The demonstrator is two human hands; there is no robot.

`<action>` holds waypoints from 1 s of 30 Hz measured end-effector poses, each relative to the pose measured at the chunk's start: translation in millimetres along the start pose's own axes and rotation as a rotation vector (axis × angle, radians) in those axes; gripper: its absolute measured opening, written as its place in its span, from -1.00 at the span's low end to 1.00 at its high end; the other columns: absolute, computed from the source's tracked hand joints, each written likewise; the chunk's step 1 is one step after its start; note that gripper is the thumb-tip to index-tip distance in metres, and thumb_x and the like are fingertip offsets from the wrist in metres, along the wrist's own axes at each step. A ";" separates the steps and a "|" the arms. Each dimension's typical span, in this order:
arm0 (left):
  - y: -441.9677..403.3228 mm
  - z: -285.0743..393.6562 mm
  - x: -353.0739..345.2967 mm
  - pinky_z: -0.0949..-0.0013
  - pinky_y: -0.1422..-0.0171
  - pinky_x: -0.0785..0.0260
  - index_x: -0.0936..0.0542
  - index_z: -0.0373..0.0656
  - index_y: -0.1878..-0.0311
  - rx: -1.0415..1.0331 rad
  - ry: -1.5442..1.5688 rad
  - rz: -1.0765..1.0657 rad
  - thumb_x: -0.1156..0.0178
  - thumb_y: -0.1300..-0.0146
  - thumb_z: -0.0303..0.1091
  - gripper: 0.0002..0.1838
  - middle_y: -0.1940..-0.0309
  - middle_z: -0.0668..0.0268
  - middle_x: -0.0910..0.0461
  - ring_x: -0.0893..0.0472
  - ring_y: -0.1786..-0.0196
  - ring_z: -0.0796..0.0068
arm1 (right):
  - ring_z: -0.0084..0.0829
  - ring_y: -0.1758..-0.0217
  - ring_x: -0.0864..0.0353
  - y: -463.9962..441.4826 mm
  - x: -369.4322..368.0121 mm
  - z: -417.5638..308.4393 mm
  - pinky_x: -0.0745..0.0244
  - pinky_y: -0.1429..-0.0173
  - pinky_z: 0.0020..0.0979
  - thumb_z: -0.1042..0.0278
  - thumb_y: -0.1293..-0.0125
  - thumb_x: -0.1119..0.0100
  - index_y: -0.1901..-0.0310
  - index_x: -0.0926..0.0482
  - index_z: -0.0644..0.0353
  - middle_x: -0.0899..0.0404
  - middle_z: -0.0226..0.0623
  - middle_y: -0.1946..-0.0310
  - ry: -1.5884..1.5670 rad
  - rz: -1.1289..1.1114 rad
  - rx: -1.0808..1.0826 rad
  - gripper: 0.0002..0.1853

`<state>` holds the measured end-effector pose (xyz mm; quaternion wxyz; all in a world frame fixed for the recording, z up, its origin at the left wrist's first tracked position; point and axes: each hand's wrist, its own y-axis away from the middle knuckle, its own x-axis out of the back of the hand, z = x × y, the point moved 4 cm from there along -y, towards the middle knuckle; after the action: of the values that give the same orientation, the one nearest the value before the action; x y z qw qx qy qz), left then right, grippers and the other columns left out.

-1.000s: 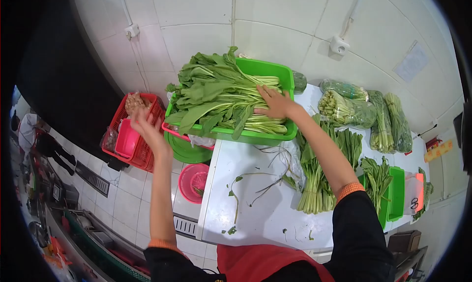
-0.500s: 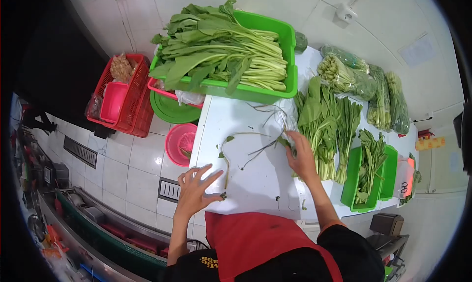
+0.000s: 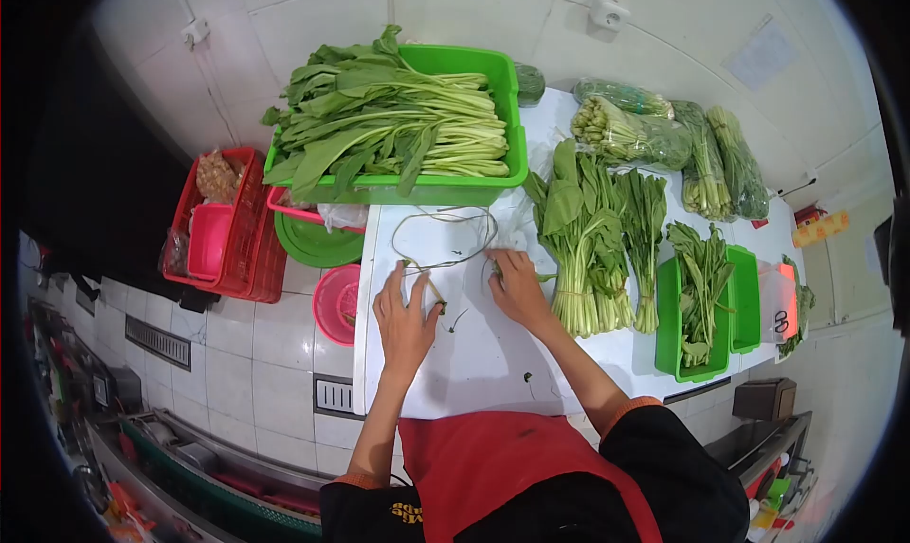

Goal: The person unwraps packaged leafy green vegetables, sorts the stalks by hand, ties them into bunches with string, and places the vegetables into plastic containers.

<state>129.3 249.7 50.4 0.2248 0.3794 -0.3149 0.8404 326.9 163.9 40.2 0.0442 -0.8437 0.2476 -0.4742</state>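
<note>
On the white table [image 3: 483,382], my left hand [image 3: 404,323] lies near the left edge, fingers spread over a thin stem and leaf scraps. My right hand [image 3: 518,287] has its fingers curled at a green leaf and some thin strands, partly hidden under the fingers. Between and beyond the hands lie loose thin ties [image 3: 445,215]. A green crate [image 3: 445,194] heaped with leafy greens [image 3: 417,126] stands behind them. Tied bunches of greens [image 3: 580,249] lie to the right of my right hand.
Plastic-wrapped vegetable bundles [image 3: 630,135] lie at the back right. Smaller green baskets [image 3: 669,339], one with greens, stand at the right. Red crates [image 3: 256,259], a pink basket [image 3: 322,306] and a green lid [image 3: 318,243] are left of the table.
Both hands have left the crate area and come down to the tabletop. The ties and scraps lie closer together between the hands, and the camera view has shifted.
</note>
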 end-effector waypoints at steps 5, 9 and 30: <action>-19.0 -0.2 -25.8 0.01 -0.41 -0.17 -0.47 -0.10 -0.30 -0.022 0.062 -0.016 -0.37 -0.17 -0.43 -0.41 -0.35 0.06 -0.39 -0.32 -0.41 -0.03 | -0.03 -0.08 -0.44 18.2 -0.8 -2.2 -0.38 -0.21 -0.14 0.74 -0.01 -0.06 -0.03 -0.55 0.27 -0.55 -0.11 0.04 -0.157 -0.070 0.026 -0.53; -27.0 2.2 -39.7 0.11 -0.37 -0.30 -0.49 -0.17 -0.27 -0.038 0.355 -0.087 -0.26 -0.22 -0.56 -0.49 -0.23 0.06 -0.51 -0.44 -0.32 -0.01 | -0.02 -0.09 -0.42 34.9 -16.5 -10.3 -0.39 -0.22 -0.15 0.79 0.03 -0.03 0.01 -0.57 0.26 -0.54 -0.12 0.04 -0.152 -0.101 0.077 -0.52; -37.3 70.5 -22.2 0.07 -0.35 -0.10 -0.60 -0.15 -0.01 -0.084 0.219 0.046 -0.18 -0.30 -0.51 -0.77 -0.09 0.17 -0.43 -0.25 -0.24 0.11 | -0.15 -0.07 -0.63 47.6 127.7 25.2 -0.36 -0.29 -0.13 0.01 -0.07 -0.38 -0.01 -0.44 0.32 -0.59 0.02 0.05 0.069 -0.017 -0.820 -0.38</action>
<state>200.8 223.4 82.7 0.2543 0.2683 -0.3318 0.8679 384.3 59.5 111.2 -0.3079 -0.7771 0.4103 -0.3647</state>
